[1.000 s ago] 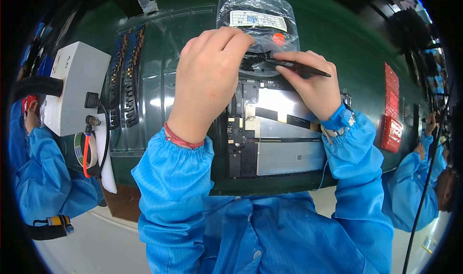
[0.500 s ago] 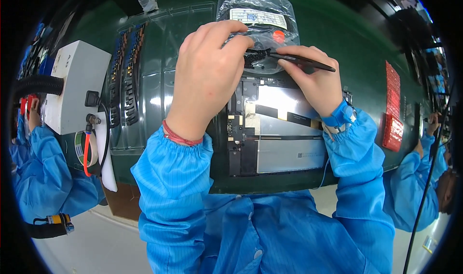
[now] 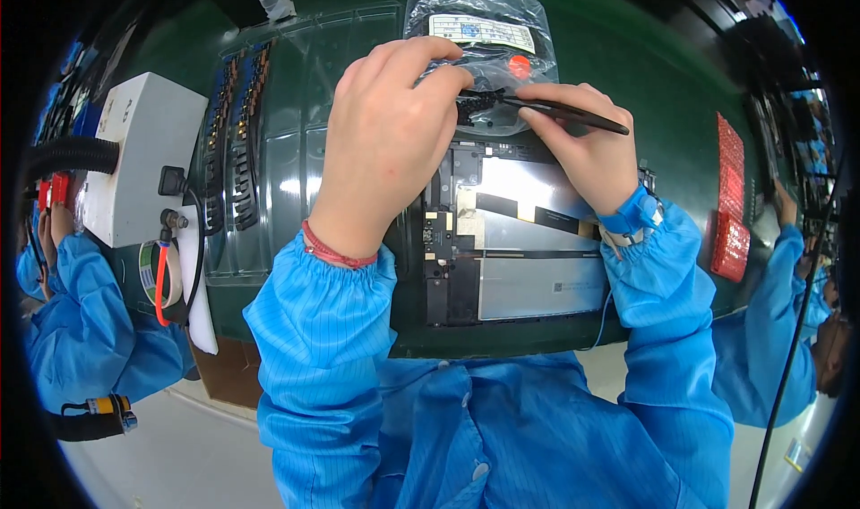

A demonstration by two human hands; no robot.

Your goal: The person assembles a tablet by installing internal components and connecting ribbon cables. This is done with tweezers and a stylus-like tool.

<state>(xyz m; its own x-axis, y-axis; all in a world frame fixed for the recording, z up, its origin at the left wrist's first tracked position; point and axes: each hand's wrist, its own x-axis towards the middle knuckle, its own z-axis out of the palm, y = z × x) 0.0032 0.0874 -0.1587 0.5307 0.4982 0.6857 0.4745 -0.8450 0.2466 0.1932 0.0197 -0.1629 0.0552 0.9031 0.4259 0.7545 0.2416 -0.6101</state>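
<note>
"While the blue sleeves (image 3: pixel 322 348) reached up from the lower edge, what lay closest?"

"An opened flat device (image 3: pixel 537 289), with silver panels and a dark frame, on the green worktop (image 3: pixel 663 97)."

"And the hands beyond it?"

"They were apart. The right hand (image 3: pixel 587 150) had black tweezers (image 3: pixel 578 115) pinched between thumb and fingers, tips at a cluster of small black parts (image 3: pixel 477 106). The left hand (image 3: pixel 390 128) curved over from the other side, its fingers bent beside them; whether it gripped anything, I could not tell."

"Where exactly was that cluster?"

"At the near end of a clear plastic bag (image 3: pixel 488 72), between the two hands; whether inside or on top, I couldn't make out. Farther up the bag were a round orange-red sticker (image 3: pixel 520 66) and a white label (image 3: pixel 484 32)."

"And off to the sides?"

"On the left, a clear tray (image 3: pixel 305 150) held two rows of dark strips (image 3: pixel 245 142), with a white box (image 3: pixel 148 159) beside it; on the right lay red bubble wrap (image 3: pixel 731 195). Past those, co-workers (image 3: pixel 81 330) in blue showed at both edges."
</note>
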